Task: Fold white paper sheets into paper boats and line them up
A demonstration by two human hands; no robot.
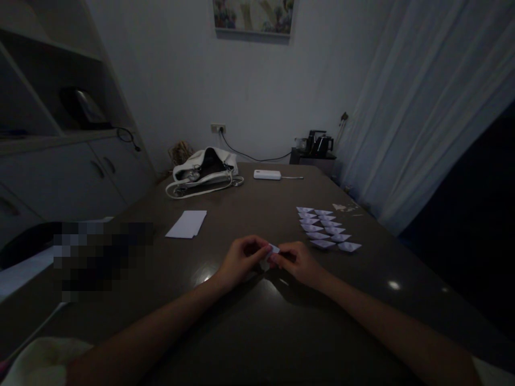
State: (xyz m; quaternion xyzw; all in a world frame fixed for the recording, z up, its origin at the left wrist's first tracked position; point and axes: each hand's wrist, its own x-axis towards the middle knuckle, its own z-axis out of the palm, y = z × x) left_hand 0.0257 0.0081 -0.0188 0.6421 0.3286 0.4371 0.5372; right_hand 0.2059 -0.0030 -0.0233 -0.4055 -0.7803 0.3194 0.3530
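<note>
A small folded piece of white paper (pixel 274 249) is pinched between both hands, a little above the dark table (pixel 257 332). My left hand (pixel 243 258) grips it from the left with thumb and forefinger. From the right, my right hand (pixel 298 262) pinches its other side; the fingers cover most of the paper. Right of my hands stand several folded white paper boats (pixel 322 244) in two slanting rows. A stack of white paper sheets (pixel 186 224) lies left of and beyond my left hand.
A white handbag (pixel 205 170) lies at the table's far left. Behind my hands is a white power strip-like block (pixel 267 175) with a short cable. Paper scraps (pixel 340 207) lie near the right edge. A kettle (pixel 323 145) stands beyond the far right corner.
</note>
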